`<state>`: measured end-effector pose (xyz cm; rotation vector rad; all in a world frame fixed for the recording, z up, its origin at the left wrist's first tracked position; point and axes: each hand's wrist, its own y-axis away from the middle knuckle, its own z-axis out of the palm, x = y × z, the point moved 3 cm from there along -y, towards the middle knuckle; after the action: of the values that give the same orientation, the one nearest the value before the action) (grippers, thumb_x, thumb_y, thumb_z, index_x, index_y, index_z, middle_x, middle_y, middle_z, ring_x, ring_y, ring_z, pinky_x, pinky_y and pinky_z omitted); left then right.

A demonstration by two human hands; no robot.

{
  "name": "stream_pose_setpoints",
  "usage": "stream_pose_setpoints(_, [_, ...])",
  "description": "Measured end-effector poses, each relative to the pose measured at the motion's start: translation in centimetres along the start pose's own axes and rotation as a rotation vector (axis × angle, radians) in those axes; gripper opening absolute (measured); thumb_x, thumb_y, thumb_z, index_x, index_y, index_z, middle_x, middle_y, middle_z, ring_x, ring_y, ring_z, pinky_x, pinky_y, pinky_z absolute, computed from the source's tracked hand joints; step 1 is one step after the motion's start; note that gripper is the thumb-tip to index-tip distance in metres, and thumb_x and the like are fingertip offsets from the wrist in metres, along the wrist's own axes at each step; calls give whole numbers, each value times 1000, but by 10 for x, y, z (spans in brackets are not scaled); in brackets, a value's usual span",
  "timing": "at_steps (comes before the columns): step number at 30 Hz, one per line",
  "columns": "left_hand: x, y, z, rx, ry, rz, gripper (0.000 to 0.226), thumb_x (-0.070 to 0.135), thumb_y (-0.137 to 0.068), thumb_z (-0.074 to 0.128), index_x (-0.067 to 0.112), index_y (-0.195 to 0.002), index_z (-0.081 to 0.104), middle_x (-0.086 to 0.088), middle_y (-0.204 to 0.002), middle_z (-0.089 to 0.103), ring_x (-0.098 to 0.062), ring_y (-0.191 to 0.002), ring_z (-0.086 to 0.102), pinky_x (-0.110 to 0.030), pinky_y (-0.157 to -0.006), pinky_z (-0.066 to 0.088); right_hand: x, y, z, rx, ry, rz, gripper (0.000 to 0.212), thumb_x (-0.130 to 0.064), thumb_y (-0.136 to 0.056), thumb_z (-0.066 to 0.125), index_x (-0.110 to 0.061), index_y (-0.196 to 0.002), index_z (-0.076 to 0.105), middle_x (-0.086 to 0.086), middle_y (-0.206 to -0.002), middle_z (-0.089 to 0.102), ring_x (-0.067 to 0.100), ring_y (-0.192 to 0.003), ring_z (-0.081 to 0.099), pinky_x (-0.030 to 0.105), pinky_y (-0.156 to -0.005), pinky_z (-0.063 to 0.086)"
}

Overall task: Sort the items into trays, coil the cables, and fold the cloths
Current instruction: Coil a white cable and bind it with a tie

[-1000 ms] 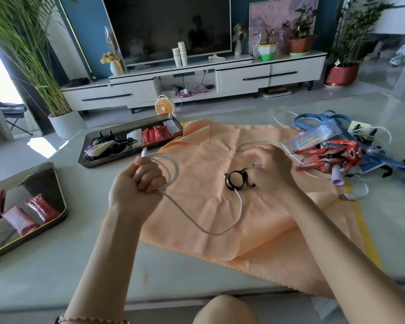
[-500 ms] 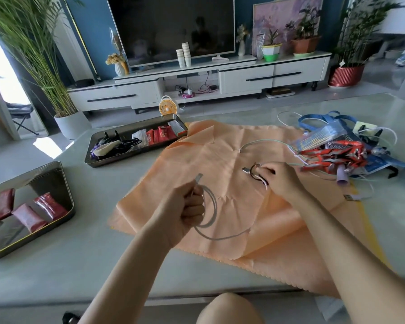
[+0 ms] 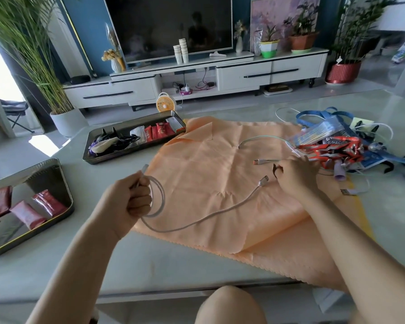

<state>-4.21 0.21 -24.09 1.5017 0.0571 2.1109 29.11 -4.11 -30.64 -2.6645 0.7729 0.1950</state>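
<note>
Left hand [image 3: 131, 199] closed in a fist around 2 loops of the white cable [image 3: 208, 216]. 1 plug end sticks up out of the top of the fist. The fist hangs over the left edge of the orange cloth [image 3: 220, 157], toward the near-left part of the table [image 3: 150, 265]. From the fist the rest of the cable sags across the cloth and climbs right to its free plug [image 3: 263, 180], which lies on the cloth just beside the right hand [image 3: 295, 174]. Right hand knuckles up, fingers curled, low over the cloth toward the table's right edge. It pinches a small black loop [image 3: 276, 170], only part of which shows at the thumb. Cloth spread over the table's middle, creased, with a fold near its right side and its near-right corner reaching the table's near edge. 2 more cables on the cloth beyond the right hand: 1 with an orange-tipped plug [image 3: 257, 162], and 1 pale green cable [image 3: 262, 139] curving toward the pile. Mixed pile [image 3: 337, 148] at the right edge: red and blue packets, blue strap, white cables, tangled. Far tray [image 3: 126, 159] at the table's far-left, touching the cloth's far-left corner, holds dark cables and red packets. Near tray [image 3: 64, 183] at the left edge holds 3 red packets [image 3: 48, 202].
</note>
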Motion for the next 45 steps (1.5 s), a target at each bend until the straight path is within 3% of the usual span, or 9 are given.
stream_pose_setpoints(4, [-10,-3,15,-64,136,0,38,26,-100,26,18,-63,34,9,-35,19,-5,-43,2,-15,-29,8,-23,0,-14,-107,-275,-11,29,-5,-85,52,-17,-102,71,2,-114,63,28,-123,44,46,-110,21])
stream_pose_setpoints(9, [-21,-5,34,-158,280,8,37,21,-93,32,18,-56,37,9,-34,24,-6,-42,3,-15,-31,12,-72,39,-71,306,-554,-223,38,-7,-67,40,-2,-91,69,13,-96,67,30,-101,57,34,-94,39])
stream_pose_setpoints(11, [-22,-5,39,-187,319,25,28,19,-84,38,18,-56,37,8,-35,24,-6,-41,4,-16,-32,11,-114,75,-70,-110,-964,-302,29,-23,-76,43,-13,-96,61,-3,-93,63,16,-93,57,20,-86,41])
stream_pose_setpoints(14, [-14,-6,36,-203,390,69,25,23,-81,42,19,-56,37,8,-36,24,-6,-35,8,-16,-32,14,-156,119,-51,-690,-1073,-370,36,-43,-89,56,-24,-117,43,-9,-90,59,9,-86,58,24,-83,45])
stream_pose_setpoints(22, [10,3,-5,-185,641,218,24,15,-79,41,16,-59,55,10,-43,35,-3,-33,24,-12,-38,23,-166,113,-34,-650,-1275,-370,5,-14,-94,54,-14,-99,53,-4,-62,57,-2,-47,45,9,-51,34])
stream_pose_setpoints(27, [30,18,-20,-263,580,238,25,11,-80,38,11,-82,62,7,-38,27,-8,-33,14,-16,-35,21,-164,98,-20,-704,-1120,-394,16,-12,-94,54,-9,-87,67,-3,-62,57,0,-50,47,14,-51,40])
stream_pose_setpoints(32, [13,38,2,-549,301,-55,19,13,-86,44,8,-77,60,10,-41,24,-5,-30,15,-16,-33,17,-162,83,-7,-502,-616,-431,32,-40,-89,59,-11,-76,62,-3,-64,57,14,-63,53,29,-58,38])
stream_pose_setpoints(38, [-40,22,1,160,-240,49,32,22,-101,37,6,-76,50,-3,-46,59,-12,-32,52,-14,-31,34,-184,86,-36,-174,-795,-401,23,-31,-85,66,-13,-72,58,-5,-66,58,15,-67,55,31,-62,46])
stream_pose_setpoints(45, [-26,3,-3,306,168,285,37,22,-101,34,6,-74,53,-4,-52,65,-10,-47,64,-21,-53,52,-206,123,-42,-161,-823,-647,32,-23,-98,41,-20,-126,57,6,-114,59,25,-103,58,41,-87,46])
